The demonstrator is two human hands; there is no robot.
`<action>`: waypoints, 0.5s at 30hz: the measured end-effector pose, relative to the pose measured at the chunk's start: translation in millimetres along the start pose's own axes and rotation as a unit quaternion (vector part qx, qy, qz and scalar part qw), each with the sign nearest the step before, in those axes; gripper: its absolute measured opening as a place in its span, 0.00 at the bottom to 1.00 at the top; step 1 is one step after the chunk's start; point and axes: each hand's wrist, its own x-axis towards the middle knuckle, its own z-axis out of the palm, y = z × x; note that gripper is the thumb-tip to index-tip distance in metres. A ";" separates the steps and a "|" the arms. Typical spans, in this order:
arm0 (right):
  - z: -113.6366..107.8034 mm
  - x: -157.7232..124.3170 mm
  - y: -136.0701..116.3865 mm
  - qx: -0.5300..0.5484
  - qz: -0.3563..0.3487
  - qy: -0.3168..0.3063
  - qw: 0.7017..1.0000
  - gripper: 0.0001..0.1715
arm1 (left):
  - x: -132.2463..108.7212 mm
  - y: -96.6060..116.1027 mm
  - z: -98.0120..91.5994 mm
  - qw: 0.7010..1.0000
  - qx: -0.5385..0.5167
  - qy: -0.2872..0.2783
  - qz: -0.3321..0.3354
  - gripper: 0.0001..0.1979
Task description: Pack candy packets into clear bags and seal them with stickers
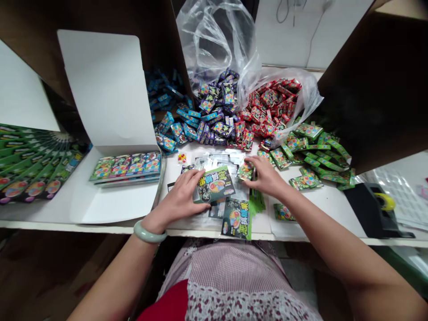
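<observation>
My left hand [182, 192] grips a dark printed packet [217, 183] with green edges, thumb below and fingers at its upper left. Between the thumb and fingers of my right hand [264, 176] is a small green candy box [245, 170], just right of the packet. Beneath both hands lie several clear plastic sleeves [214, 158]. Another dark printed packet [236, 218] lies at the table's front edge. A small green box [284, 212] rests under my right forearm.
Blue boxes [180, 133], purple boxes [220, 107], red boxes [267, 107] and green boxes [321, 154] are heaped along the back, some in clear bags. An opened white carton [127, 200] with box rows stands left; a tape dispenser [371, 209] sits right. Fanned green cards [36, 165] lie far left.
</observation>
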 end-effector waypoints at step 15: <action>-69.1 -13.7 -39.0 -0.071 -0.121 -0.044 0.989 0.40 | -2.0 1.9 0.1 0.998 -0.024 0.020 0.058 0.48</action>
